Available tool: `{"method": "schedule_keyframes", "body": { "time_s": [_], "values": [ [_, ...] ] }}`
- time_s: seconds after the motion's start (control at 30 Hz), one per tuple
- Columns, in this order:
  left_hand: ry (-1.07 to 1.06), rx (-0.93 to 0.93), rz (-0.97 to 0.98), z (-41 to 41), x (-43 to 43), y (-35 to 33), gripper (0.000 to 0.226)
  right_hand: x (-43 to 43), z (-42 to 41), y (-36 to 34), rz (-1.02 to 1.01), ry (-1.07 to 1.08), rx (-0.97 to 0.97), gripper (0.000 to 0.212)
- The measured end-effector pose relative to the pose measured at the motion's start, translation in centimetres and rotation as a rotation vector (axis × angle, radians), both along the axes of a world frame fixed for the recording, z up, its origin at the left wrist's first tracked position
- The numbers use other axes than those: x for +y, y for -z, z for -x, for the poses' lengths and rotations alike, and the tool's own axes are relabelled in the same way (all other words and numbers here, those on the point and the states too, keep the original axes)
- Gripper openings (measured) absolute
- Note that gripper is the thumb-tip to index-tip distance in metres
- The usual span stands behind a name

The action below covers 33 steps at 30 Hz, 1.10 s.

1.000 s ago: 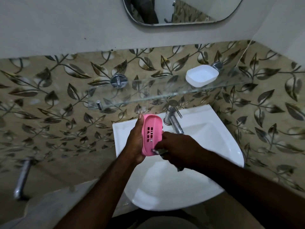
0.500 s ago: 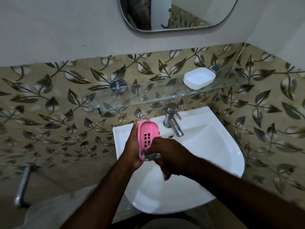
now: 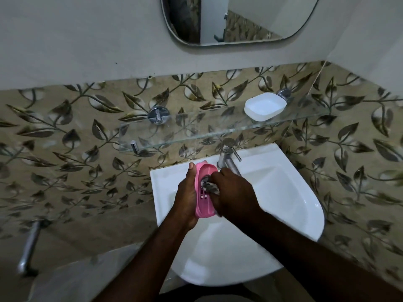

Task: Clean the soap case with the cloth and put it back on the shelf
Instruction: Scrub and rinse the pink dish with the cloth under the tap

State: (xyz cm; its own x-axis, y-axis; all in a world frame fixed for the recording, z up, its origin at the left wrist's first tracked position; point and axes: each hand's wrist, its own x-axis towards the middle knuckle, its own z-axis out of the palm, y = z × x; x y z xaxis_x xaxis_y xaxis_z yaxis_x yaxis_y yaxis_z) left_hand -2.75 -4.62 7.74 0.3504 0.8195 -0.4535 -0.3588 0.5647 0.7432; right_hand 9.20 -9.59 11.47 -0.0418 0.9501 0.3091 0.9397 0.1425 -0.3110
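A pink slotted soap case (image 3: 204, 200) stands on edge over the white sink (image 3: 283, 203). My left hand (image 3: 185, 199) grips it from behind, thumb at its top end. My right hand (image 3: 233, 195) holds a bunched grey cloth (image 3: 207, 185) and presses it into the upper inside of the case. Most of the cloth is hidden under my fingers. Above the sink runs a glass shelf (image 3: 192, 131), and a white soap dish (image 3: 265, 106) sits at its right end.
A chrome tap (image 3: 227, 156) rises just behind my right hand. Chrome brackets (image 3: 158, 114) fix the shelf to the leaf-patterned tiled wall. A mirror (image 3: 235, 20) hangs above. A chrome pipe (image 3: 29, 247) juts from the wall at lower left.
My right hand has slid the cloth from the lower end of the pink case up toward its top. The left hand keeps its grip, and the camera has tilted slightly.
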Motion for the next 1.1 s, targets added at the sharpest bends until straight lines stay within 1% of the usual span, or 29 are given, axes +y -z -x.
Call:
{"method": "schedule_keyframes", "body": {
  "time_s": [0.07,0.1,0.17,0.23,0.27,0.3,0.37,0.4,0.43,0.47,0.5,0.53,0.57,0.6,0.67,0.73,0.77,0.87,0.97,1.03,1.1],
  "values": [
    [-0.009,-0.036,0.014,0.2,-0.1,-0.4,0.081,-1.3,1.1,0.1,0.257,0.051,0.251,0.013],
    [-0.012,-0.038,-0.016,0.4,0.0,-0.3,0.08,-1.7,1.3,0.1,0.34,0.058,0.37,0.014],
    [-0.022,-0.01,-0.094,0.6,0.2,-0.4,0.073,-1.8,0.9,-0.5,0.446,0.057,0.657,0.021],
    [-0.009,0.017,-0.138,0.6,0.2,-0.9,0.072,-1.5,0.6,-1.4,0.532,0.017,1.014,0.014],
    [0.008,0.042,-0.162,0.5,0.2,-1.1,0.07,-1.3,0.5,-2.0,0.532,0.009,1.14,0.01],
    [0.028,0.065,-0.191,0.4,0.2,-1.3,0.067,-1.1,0.4,-2.5,0.492,0.019,1.213,0.009],
    [0.087,0.084,-0.231,0.4,0.2,-1.6,0.072,-0.6,-0.1,-3.6,0.322,0.065,1.33,0.014],
    [0.124,0.09,-0.245,0.5,0.1,-1.7,0.08,-0.4,-0.4,-4.2,0.232,0.101,1.342,0.017],
    [0.15,0.101,-0.268,0.7,0.1,-1.6,0.088,-0.2,-1.1,-4.5,0.152,0.13,1.273,0.02],
    [0.175,0.118,-0.307,0.9,0.1,-1.4,0.093,-0.1,-1.8,-4.9,0.092,0.135,1.112,0.027],
    [0.207,0.152,-0.362,1.2,0.2,-1.2,0.094,0.0,-2.5,-4.9,0.07,0.099,0.905,0.036],
    [0.253,0.183,-0.419,1.5,0.2,-1.3,0.091,0.0,-3.0,-4.8,0.087,0.016,0.744,0.046],
    [0.307,0.2,-0.458,1.7,0.3,-1.5,0.085,0.1,-3.4,-4.6,0.141,-0.075,0.646,0.054],
    [0.35,0.216,-0.474,1.9,0.4,-1.8,0.079,0.1,-3.6,-4.5,0.213,-0.151,0.61,0.056],
    [0.397,0.275,-0.48,2.3,0.6,-2.3,0.073,0.3,-3.7,-4.1,0.314,-0.241,0.612,0.05],
    [0.444,0.318,-0.472,2.6,0.7,-2.5,0.081,0.4,-3.6,-3.9,0.329,-0.266,0.623,0.04],
    [0.454,0.31,-0.455,2.8,0.6,-2.6,0.087,0.5,-3.5,-3.9,0.317,-0.261,0.633,0.036],
    [0.376,0.177,-0.372,3.7,0.5,-2.8,0.097,0.7,-3.3,-3.7,0.213,-0.22,0.669,0.035],
    [0.274,-0.023,-0.275,4.9,0.6,-2.7,0.103,1.1,-3.9,-3.8,0.099,-0.163,0.798,0.033],
    [0.261,-0.11,-0.237,5.0,0.0,-2.5,0.106,1.2,-4.3,-3.7,0.084,-0.124,0.879,0.031],
    [0.228,-0.143,-0.251,4.4,-0.8,-2.2,0.104,1.2,-4.4,-3.3,0.101,-0.109,0.916,0.029]
  ]
}}
